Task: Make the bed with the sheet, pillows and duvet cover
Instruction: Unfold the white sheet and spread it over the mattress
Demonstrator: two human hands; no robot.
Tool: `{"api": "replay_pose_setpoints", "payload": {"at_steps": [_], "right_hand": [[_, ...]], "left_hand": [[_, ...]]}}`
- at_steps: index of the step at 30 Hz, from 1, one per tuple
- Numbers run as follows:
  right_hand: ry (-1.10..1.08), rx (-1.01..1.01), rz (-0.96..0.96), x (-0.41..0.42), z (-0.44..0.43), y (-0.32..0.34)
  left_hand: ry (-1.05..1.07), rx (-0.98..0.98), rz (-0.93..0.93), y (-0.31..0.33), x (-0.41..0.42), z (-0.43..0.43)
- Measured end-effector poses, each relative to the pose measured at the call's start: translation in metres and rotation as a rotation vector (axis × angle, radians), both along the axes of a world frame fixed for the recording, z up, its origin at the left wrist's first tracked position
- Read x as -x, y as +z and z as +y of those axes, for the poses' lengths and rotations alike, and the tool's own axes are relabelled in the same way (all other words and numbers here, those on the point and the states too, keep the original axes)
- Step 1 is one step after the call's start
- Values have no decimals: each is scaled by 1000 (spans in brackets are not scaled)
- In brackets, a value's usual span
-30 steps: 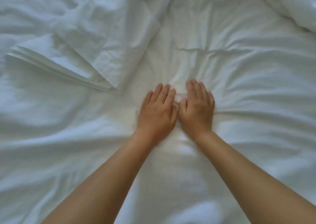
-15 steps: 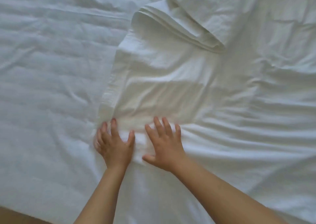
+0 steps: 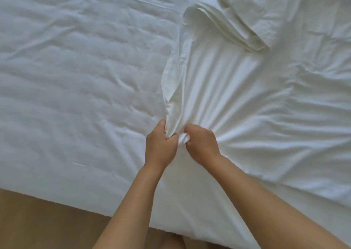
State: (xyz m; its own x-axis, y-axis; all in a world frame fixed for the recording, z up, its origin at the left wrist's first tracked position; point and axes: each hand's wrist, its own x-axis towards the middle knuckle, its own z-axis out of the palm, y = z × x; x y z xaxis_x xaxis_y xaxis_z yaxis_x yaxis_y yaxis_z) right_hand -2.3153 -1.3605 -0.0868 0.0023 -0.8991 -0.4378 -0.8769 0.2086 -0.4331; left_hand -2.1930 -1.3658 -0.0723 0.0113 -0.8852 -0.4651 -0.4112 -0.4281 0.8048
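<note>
Left hand (image 3: 160, 146) and right hand (image 3: 201, 144) clench the bunched edge of the half-folded sheet (image 3: 218, 89) on the mattress's (image 3: 76, 77) right half, where an even, low pull toward the mattress's near side should spread it flat.

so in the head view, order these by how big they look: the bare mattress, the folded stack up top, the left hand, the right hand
1. bare mattress
2. folded stack
3. left hand and right hand, both gripping the sheet: they look alike, so unranked
</note>
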Motion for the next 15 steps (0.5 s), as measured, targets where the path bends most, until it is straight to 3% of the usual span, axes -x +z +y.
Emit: {"api": "replay_pose_setpoints", "payload": {"at_steps": [3, 6, 8, 10, 12, 15], "right_hand": [[87, -29, -43, -3, 33, 32], [173, -121, -108, -16, 85, 51], [194, -227, -146, -30, 117, 53], [143, -353, -216, -38, 139, 46], [-150, -538, -446, -38, 142, 42], [-777, -661, -936, -27, 122, 46]], "left_hand": [[-99, -9, -55, 26, -16, 24], [-263, -171, -119, 43, -37, 63], [-287, -285, -230, 45, -49, 91], [-310, -293, -458, 45, -57, 111], [-371, -216, -631, 43, -59, 126], [-434, -8, -564, 41, -48, 140]]}}
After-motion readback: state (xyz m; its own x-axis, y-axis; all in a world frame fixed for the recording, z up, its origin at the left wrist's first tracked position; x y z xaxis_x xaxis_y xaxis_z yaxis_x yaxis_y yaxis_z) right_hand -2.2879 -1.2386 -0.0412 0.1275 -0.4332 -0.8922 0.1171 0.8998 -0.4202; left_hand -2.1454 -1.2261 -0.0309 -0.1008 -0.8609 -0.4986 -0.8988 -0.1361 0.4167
